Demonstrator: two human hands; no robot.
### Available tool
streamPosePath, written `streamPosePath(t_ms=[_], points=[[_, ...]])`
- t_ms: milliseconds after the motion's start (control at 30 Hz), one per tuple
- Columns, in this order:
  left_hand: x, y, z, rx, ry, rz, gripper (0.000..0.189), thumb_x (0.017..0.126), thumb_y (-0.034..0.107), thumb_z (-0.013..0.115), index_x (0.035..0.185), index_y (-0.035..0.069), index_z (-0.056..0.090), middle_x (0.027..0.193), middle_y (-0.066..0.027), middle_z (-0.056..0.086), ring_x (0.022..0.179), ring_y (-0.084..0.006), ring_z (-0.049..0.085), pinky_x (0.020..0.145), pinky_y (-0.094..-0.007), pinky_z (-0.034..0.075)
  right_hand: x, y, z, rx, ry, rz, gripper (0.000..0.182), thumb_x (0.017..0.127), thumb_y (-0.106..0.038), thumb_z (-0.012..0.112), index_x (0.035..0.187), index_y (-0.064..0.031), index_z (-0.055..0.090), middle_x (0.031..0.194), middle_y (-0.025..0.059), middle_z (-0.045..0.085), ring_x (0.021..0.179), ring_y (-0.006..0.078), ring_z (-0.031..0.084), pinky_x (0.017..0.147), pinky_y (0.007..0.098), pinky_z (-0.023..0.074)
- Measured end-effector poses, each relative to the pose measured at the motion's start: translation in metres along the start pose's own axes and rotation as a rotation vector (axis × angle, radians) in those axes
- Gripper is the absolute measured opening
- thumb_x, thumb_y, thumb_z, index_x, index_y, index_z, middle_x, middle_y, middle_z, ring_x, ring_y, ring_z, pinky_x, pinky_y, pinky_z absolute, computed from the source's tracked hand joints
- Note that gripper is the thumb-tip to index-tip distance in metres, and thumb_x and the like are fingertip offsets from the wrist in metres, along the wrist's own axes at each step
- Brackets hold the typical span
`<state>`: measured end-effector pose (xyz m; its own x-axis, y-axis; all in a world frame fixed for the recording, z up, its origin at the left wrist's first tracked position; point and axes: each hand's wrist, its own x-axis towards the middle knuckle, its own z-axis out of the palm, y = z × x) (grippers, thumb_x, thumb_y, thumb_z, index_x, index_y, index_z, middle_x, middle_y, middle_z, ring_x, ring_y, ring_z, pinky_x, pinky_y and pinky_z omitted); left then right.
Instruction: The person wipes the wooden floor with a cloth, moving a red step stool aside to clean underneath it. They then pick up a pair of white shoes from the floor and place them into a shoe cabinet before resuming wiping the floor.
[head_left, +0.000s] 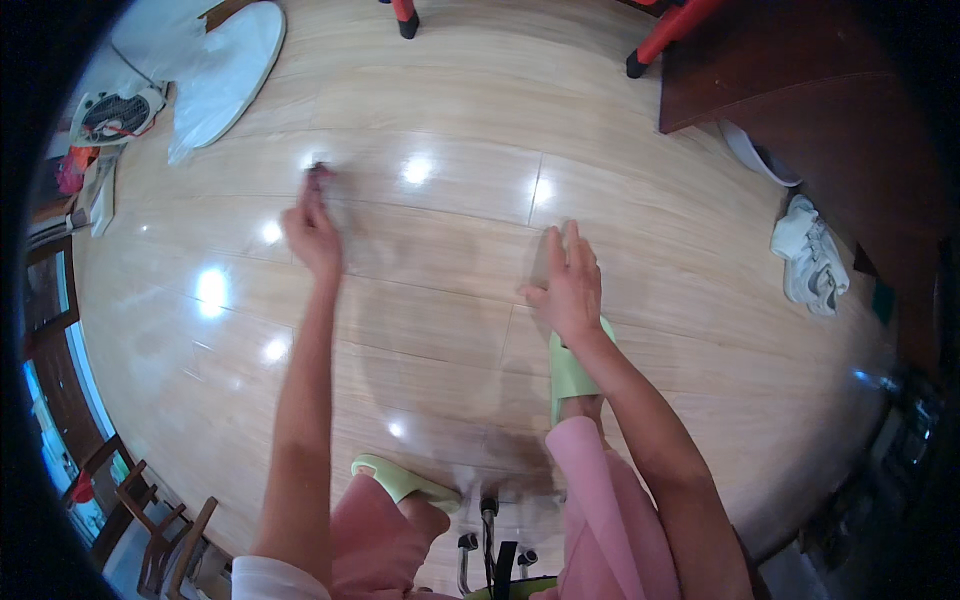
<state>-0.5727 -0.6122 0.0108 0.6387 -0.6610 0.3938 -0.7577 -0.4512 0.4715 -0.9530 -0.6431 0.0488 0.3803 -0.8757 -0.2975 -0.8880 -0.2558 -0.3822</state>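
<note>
My left hand (315, 232) reaches forward over the floor, its fingertips pinching a small dark reddish object (320, 175). Blur hides what kind of object it is. To the right, my right hand (571, 285) is spread palm down with nothing in it, fingers apart and pointing ahead. Whether it touches the floor, I cannot tell. Beneath that hand and wrist is a light green slipper (574, 371) on my right foot. The other green slipper (405, 480) is on my left foot. Pale wood-look flooring (435, 292) lies between both hands.
White shoes (811, 255) lie at right beside a dark brown wooden panel (780, 67). Red legs with black tips (652, 56) stand at the top. A box fan (116, 116) and a plastic-wrapped white board (232, 75) are far left. Wooden chairs (161, 536) stand lower left.
</note>
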Motion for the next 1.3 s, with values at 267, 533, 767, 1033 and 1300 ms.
streamPosePath(t_ms=[267, 533, 767, 1033, 1300], points=[[0.046, 0.009, 0.082, -0.086, 0.053, 0.105, 0.022, 0.094, 0.014, 0.062, 0.113, 0.009, 0.073, 0.104, -0.0164, 0.071, 0.095, -0.0335, 0.065, 0.084, -0.0418, 0.051, 0.031, 0.019, -0.033, -0.089, -0.093, 0.354, 0.128, 0.062, -0.040, 0.093, 0.160, -0.0081, 0.017, 0.163, 0.0311, 0.007, 0.150, 0.0535, 0.010, 0.122, 0.0555, 0.0175], [-0.139, 0.218, 0.079, -0.622, -0.628, 0.472, 0.038, 0.089, 0.012, 0.066, 0.128, 0.014, 0.068, 0.080, -0.0128, 0.057, 0.074, -0.0335, 0.056, 0.064, -0.0462, 0.046, 0.039, 0.032, -0.026, -0.127, -0.135, 0.326, 0.135, 0.062, -0.044, 0.092, 0.159, -0.0010, 0.009, 0.160, 0.0387, 0.001, 0.145, 0.0631, 0.007, 0.121, 0.0595, 0.0176], [-0.085, 0.166, 0.064, -0.639, -0.418, 0.116, 0.027, 0.094, 0.008, 0.063, 0.120, 0.006, 0.070, 0.088, -0.0125, 0.060, 0.082, -0.0276, 0.058, 0.075, -0.0396, 0.048, 0.043, 0.032, -0.037, -0.154, -0.240, 0.335, 0.135, 0.062, -0.050, 0.090, 0.157, 0.0045, 0.012, 0.157, 0.0434, 0.003, 0.144, 0.0655, 0.006, 0.119, 0.0611, 0.0205], [0.096, 0.038, 0.136, -0.150, 0.115, 0.132, 0.028, 0.097, 0.019, 0.060, 0.122, 0.014, 0.073, 0.100, -0.0146, 0.069, 0.091, -0.0310, 0.061, 0.085, -0.0418, 0.049, 0.053, 0.017, -0.029, -0.101, -0.229, 0.261, 0.132, 0.064, -0.046, 0.091, 0.155, 0.0093, 0.013, 0.153, 0.0484, 0.006, 0.139, 0.0717, 0.008, 0.116, 0.0676, 0.0208], [-0.074, 0.243, 0.151, -0.493, -0.486, 0.481, 0.031, 0.090, 0.011, 0.065, 0.120, 0.007, 0.070, 0.087, -0.0150, 0.061, 0.084, -0.0354, 0.060, 0.074, -0.0465, 0.049, 0.037, 0.033, -0.033, -0.072, -0.090, 0.263, 0.129, 0.062, -0.043, 0.092, 0.155, 0.0075, 0.018, 0.158, 0.0412, 0.010, 0.143, 0.0646, 0.010, 0.121, 0.0586, 0.0184]])
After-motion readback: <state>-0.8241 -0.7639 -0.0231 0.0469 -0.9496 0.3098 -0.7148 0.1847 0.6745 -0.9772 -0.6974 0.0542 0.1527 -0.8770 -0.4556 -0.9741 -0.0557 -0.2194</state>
